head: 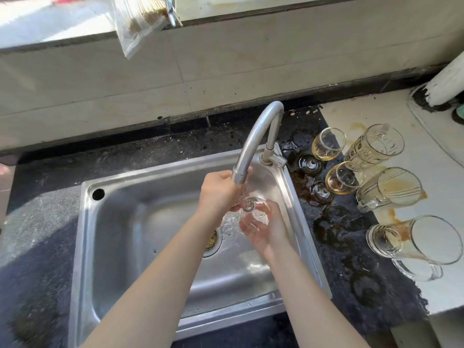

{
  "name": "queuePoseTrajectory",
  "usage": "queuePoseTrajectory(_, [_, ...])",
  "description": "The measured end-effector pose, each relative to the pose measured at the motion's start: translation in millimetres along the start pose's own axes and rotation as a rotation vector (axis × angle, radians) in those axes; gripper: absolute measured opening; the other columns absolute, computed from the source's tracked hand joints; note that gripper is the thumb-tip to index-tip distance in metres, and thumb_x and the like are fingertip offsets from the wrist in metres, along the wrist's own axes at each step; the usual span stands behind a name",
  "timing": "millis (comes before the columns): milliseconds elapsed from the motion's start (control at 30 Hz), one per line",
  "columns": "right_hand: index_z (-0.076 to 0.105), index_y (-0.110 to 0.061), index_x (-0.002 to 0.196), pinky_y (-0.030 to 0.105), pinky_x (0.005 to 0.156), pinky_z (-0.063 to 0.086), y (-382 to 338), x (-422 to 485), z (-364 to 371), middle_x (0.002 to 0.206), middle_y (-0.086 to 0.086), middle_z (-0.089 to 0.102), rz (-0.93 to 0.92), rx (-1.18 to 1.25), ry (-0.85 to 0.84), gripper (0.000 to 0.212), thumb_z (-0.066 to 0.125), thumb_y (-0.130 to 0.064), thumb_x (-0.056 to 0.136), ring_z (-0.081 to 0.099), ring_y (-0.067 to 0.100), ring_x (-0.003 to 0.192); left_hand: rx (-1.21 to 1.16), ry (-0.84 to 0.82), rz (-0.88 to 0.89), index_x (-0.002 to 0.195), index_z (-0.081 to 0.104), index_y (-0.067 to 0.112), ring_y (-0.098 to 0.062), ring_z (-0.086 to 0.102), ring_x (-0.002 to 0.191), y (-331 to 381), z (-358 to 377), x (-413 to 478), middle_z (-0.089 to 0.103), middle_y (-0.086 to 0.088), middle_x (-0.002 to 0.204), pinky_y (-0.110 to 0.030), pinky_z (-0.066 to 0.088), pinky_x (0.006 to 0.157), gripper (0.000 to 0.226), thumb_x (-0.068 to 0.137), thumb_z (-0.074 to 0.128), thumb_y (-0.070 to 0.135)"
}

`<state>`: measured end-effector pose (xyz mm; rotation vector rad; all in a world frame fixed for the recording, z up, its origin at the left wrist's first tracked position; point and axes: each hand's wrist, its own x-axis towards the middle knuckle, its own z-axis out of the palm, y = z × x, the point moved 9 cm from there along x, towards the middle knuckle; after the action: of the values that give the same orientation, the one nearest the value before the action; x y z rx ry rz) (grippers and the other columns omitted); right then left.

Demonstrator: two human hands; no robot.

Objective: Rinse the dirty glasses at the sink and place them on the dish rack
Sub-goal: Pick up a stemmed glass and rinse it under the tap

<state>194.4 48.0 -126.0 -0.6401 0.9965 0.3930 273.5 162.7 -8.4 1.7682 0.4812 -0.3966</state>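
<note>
A clear stemmed glass (252, 205) is under the running faucet (253, 139), over the steel sink (120, 237). My left hand (218, 192) grips it from the left, close to the spout. My right hand (266, 228) cups its bowl from below, palm up. Water runs over the glass and both hands. On the counter to the right stand two dirty stemmed glasses (327, 144) (342, 178) holding brown liquid. Beside them lie three stained glass mugs (375, 146) (390, 188) (414, 241), tipped on their sides. No dish rack is in view.
Brown spills (334, 229) cover the dark counter between the sink and the glasses. A white pipe (449, 81) stands at the back right. A plastic bag (138, 23) hangs over the window ledge above. The sink drain (212, 241) is under my left forearm.
</note>
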Motion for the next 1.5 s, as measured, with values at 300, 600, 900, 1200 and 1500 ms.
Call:
queuePoseTrajectory(300, [0.059,-0.015,0.088,0.037,0.065,0.051,-21.8,-5.1,4.1,0.091,0.015,0.057,-0.164,-0.061,0.080,0.020,0.052,-0.033,0.092,0.057,0.026,0.070,0.440,0.160,0.261,0.084,0.056,0.011,-0.026,0.051,0.080,17.5,-5.1,-16.2,0.057,-0.003,0.079,-0.036,0.039,0.072,0.033,0.092,0.047,0.042])
queuePoseTrajectory(600, [0.064,-0.017,0.096,0.031,0.058,0.052,-47.6,-5.7,9.0,0.092,0.010,0.062,-0.288,-0.245,0.071,0.023,0.059,-0.038,0.087,0.061,0.021,0.072,0.065,-0.225,-0.237,0.081,0.054,0.005,-0.021,0.057,0.039,-10.5,-4.7,-3.2,0.061,-0.022,0.069,-0.019,0.039,0.042,0.012,0.083,0.048,0.014])
queuePoseTrajectory(900, [0.068,-0.019,0.089,0.026,0.049,0.042,-81.9,-10.1,75.3,0.078,0.007,0.062,-0.481,-0.572,-0.104,0.013,0.060,-0.028,0.088,0.059,0.020,0.068,0.121,-0.652,-0.293,0.097,0.063,0.000,-0.014,0.058,0.055,-27.9,-12.5,-17.5,0.052,-0.002,0.065,-0.030,0.053,0.061,0.017,0.098,0.049,0.011])
queuePoseTrajectory(1200, [0.065,-0.024,0.070,0.017,0.056,0.049,-74.8,-26.0,108.3,0.055,-0.016,0.061,-0.627,-0.802,-0.238,0.025,0.065,-0.010,0.090,0.057,0.007,0.063,0.470,-0.501,-0.022,0.077,0.043,0.013,-0.012,0.037,0.049,-48.8,2.0,-28.5,0.040,0.002,0.059,-0.017,0.035,0.043,0.025,0.101,0.041,0.021])
queuePoseTrajectory(1500, [0.050,-0.012,0.089,0.033,0.057,0.049,-35.1,-20.1,112.7,0.066,-0.001,0.054,-0.365,-0.418,-0.373,0.033,0.079,-0.018,0.075,0.055,0.019,0.061,-0.179,-0.647,-0.324,0.073,0.038,0.016,-0.004,0.029,0.039,-60.2,-2.9,-45.9,0.028,0.008,0.051,-0.012,0.034,0.039,0.029,0.102,0.040,0.021])
